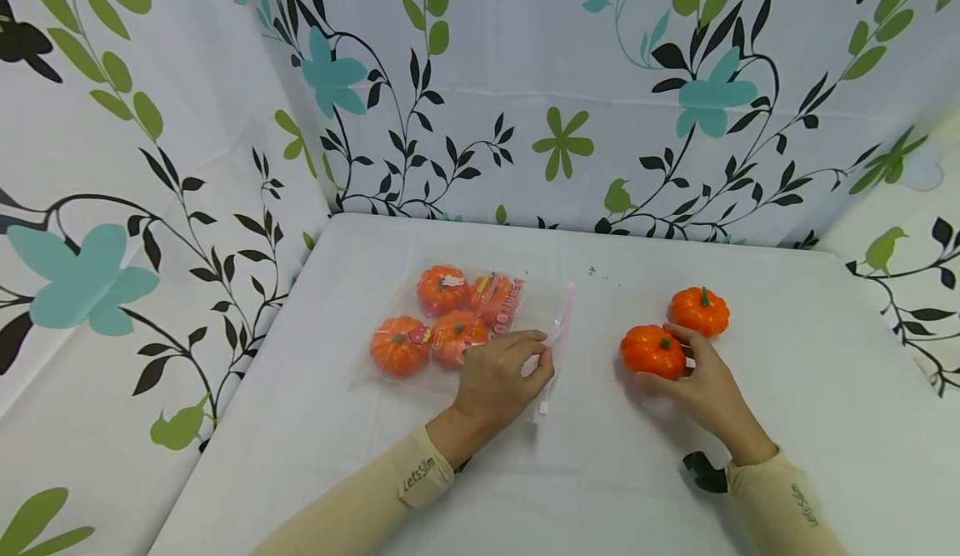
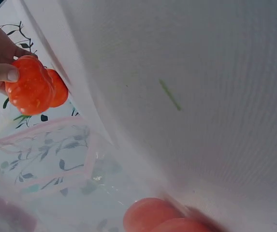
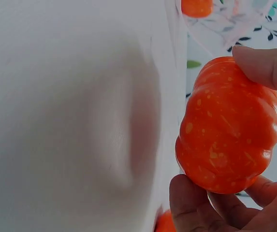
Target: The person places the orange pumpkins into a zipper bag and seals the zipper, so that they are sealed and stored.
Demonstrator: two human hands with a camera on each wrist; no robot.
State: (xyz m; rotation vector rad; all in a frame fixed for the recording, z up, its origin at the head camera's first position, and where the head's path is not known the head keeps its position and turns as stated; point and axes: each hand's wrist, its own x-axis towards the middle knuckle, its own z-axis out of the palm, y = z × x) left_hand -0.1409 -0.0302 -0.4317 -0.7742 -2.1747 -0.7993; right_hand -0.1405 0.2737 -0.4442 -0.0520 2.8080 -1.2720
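My right hand point(image 1: 697, 389) holds a small orange toy pumpkin point(image 1: 651, 353) between thumb and fingers, just above the table. The right wrist view shows this pumpkin point(image 3: 227, 125) close up, speckled yellow, gripped at opposite sides. Just behind it, a second pumpkin point(image 1: 701, 311) with a green stem sits on the table. Left of these lies a clear zip bag point(image 1: 442, 389) with several orange pumpkins point(image 1: 400, 346) inside. My left hand point(image 1: 498, 381) pinches the bag near its open end, thumb and forefinger brought together. In the left wrist view the pink-edged mouth point(image 2: 56, 123) stands lifted.
The white-covered table point(image 1: 600, 473) carries the bag and loose pumpkins. Behind it hangs a floral curtain point(image 1: 480, 81), with more patterned cloth point(image 1: 187, 331) along the left. A dark wrist device point(image 1: 705, 473) sits beside my right sleeve.
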